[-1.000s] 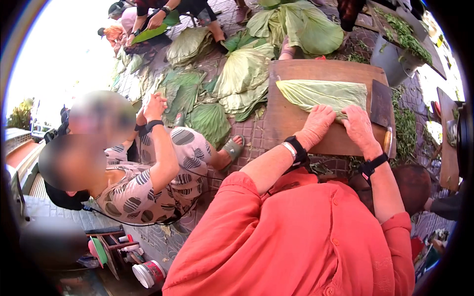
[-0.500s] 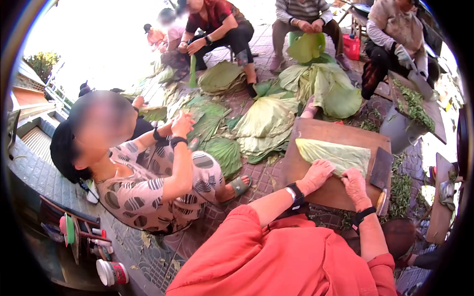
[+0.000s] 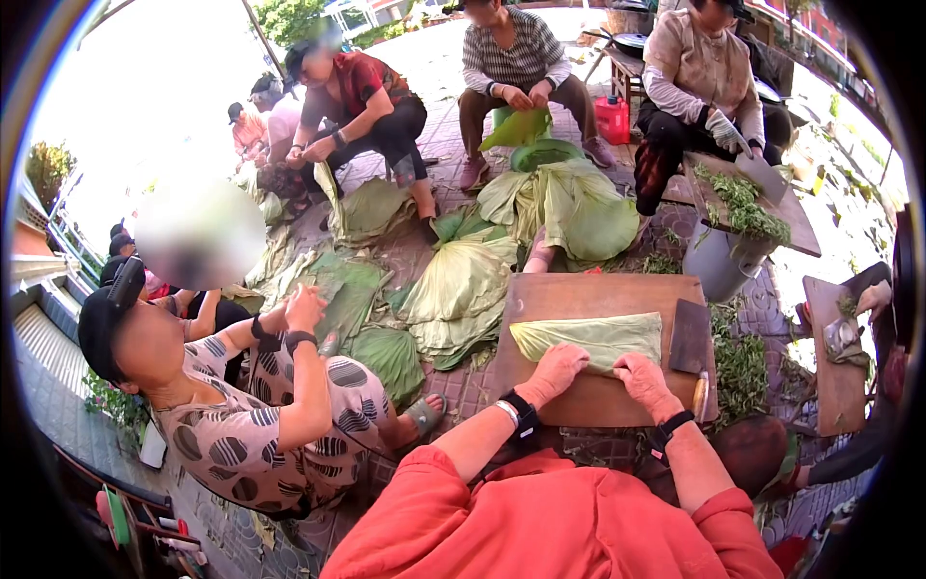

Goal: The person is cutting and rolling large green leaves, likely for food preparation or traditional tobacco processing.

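A long, folded pale-green leaf (image 3: 603, 338) lies flat across a wooden board (image 3: 593, 289), its narrow tip to the left. My left hand (image 3: 558, 374) has its fingers closed on the leaf's near edge, around the middle. Toward the right end of that same edge, my right hand (image 3: 644, 382) pinches the leaf. The fingertips of both hands are partly hidden from above. Just right of the leaf, a cleaver (image 3: 689, 338) with a dark, broad blade rests on the board, its wooden handle toward me.
Large leaves (image 3: 463, 280) lie piled beyond the board. A person in a patterned top (image 3: 241, 415) sits at my left. Across from me, a gloved person holds a blade over chopped greens (image 3: 743, 205) on a board above a grey bucket (image 3: 719, 265). More greens (image 3: 738, 376) cover the ground at right.
The camera view has shifted, so the board and people appear farther left. Both hands stay on the leaf's near edge, and the leaf keeps its place on the board.
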Demonstrator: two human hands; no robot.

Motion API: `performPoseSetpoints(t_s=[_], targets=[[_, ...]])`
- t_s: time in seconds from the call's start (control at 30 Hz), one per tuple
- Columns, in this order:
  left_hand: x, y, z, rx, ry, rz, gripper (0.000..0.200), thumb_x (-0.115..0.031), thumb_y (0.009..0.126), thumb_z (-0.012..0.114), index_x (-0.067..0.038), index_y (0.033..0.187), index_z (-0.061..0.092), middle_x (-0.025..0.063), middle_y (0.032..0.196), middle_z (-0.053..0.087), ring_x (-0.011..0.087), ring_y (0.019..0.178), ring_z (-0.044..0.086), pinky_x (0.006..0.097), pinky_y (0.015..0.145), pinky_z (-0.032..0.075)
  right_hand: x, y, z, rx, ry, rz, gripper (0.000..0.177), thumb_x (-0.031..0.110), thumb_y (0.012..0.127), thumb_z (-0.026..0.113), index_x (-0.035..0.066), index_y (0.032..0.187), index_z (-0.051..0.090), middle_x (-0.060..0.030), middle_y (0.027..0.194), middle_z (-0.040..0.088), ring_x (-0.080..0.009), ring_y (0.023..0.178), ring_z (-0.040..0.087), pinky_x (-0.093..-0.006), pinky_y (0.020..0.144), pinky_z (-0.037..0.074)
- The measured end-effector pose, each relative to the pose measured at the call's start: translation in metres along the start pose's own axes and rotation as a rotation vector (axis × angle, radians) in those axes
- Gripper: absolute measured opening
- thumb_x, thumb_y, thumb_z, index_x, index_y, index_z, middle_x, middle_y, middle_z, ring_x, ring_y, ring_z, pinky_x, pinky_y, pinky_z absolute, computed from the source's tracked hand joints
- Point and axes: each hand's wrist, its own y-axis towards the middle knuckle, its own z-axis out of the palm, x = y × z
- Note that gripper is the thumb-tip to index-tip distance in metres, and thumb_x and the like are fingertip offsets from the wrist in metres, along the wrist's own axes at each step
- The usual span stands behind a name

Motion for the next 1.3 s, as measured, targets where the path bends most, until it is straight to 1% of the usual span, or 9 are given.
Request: performPoseSetpoints(t_s=[0.17,0.27,0.4,0.43,0.57,0.67,0.9,1.17,1.3], targets=[[-0.024,-0.003,-0.005,-0.07,0.2,0.072,0.023,-0.011,0.081,0.051,-0.009,0.103,0.059,0.0077,0.106,0.057,0.0275,0.104,0.051,0.0394,0.093,0.038,0.001,0.007,-0.004,0.05,0.003,0.105,0.015,0.017,0.078,0.064,0.007,0.088,0.064,-0.0137,0.086,0.065,-0.0324,0.084,0.062,-0.0395,0.074,0.048],[-0.029,-0.012,0.012,-0.078,0.177,0.164,0.039,-0.008,0.081,0.052,-0.002,0.12,0.051,0.0143,0.124,0.049,0.0298,0.122,0.043,0.0422,0.107,0.03,-0.01,0.013,0.001,0.092,0.044,0.06,0.012,0.014,0.077,0.063,0.006,0.085,0.063,-0.0134,0.084,0.065,-0.0321,0.082,0.062,-0.0389,0.072,0.048],[-0.024,-0.023,0.038,-0.083,0.32,0.147,0.064,-0.031,0.082,0.061,0.002,0.133,0.04,0.0173,0.141,0.037,0.0303,0.135,0.03,0.0423,0.113,0.021,-0.008,0.012,0.005,0.049,-0.054,0.071,0.011,0.014,0.077,0.062,0.007,0.086,0.062,-0.012,0.085,0.063,-0.0308,0.083,0.06,-0.0392,0.074,0.047],[-0.023,-0.023,0.04,-0.074,0.329,0.13,0.066,-0.032,0.082,0.06,0.002,0.134,0.039,0.0178,0.142,0.036,0.0304,0.136,0.029,0.0424,0.113,0.02,0.001,0.01,0.003,0.057,-0.294,0.01,0.015,0.011,0.079,0.06,0.006,0.094,0.061,-0.0121,0.103,0.061,-0.0309,0.096,0.057,-0.0392,0.082,0.046],[-0.022,-0.014,0.047,-0.056,0.366,0.097,0.069,-0.038,0.085,0.056,0.004,0.136,0.036,0.0191,0.146,0.032,0.0304,0.138,0.025,0.0425,0.114,0.017,-0.005,0.008,0.022,-0.164,-0.467,-0.285,0.03,0.003,0.081,0.051,0.001,0.111,0.053,-0.0166,0.122,0.051,-0.0354,0.114,0.047,-0.0414,0.097,0.039],[-0.024,-0.009,0.046,-0.025,0.336,0.059,0.067,-0.04,0.088,0.051,0.004,0.136,0.036,0.0195,0.146,0.031,0.0305,0.138,0.025,0.0426,0.114,0.017,-0.012,0.009,0.039,-0.171,-0.157,-0.208,0.033,0.001,0.081,0.05,0.002,0.114,0.052,-0.0179,0.121,0.051,-0.0358,0.116,0.047,-0.0423,0.1,0.037],[-0.022,0.01,0.03,0.071,0.364,0.087,0.06,-0.036,0.093,0.045,0.002,0.138,0.035,0.0173,0.146,0.033,0.0285,0.137,0.028,0.0414,0.112,0.021,-0.019,0.016,0.025,-0.187,0.014,-0.218,0.031,-0.001,0.071,0.062,0.003,0.101,0.055,-0.0176,0.116,0.053,-0.0365,0.113,0.048,-0.0415,0.099,0.039],[-0.013,0.016,0.028,0.122,0.345,0.104,0.057,-0.033,0.093,0.047,-0.001,0.138,0.036,0.016,0.147,0.033,0.0273,0.138,0.027,0.0406,0.112,0.02,-0.015,0.015,0.02,-0.172,-0.078,-0.293,0.027,0.004,0.069,0.067,0.005,0.094,0.058,-0.0135,0.111,0.054,-0.034,0.11,0.048,-0.0425,0.095,0.041],[-0.021,0.012,0.019,0.127,0.328,0.108,0.056,-0.03,0.09,0.052,-0.001,0.137,0.037,0.0161,0.145,0.035,0.0282,0.136,0.029,0.0418,0.111,0.023,-0.007,0.012,0.024,-0.227,-0.193,-0.305,0.019,0.007,0.071,0.066,0.007,0.089,0.06,-0.0108,0.095,0.056,-0.0333,0.096,0.052,-0.0421,0.085,0.043]])
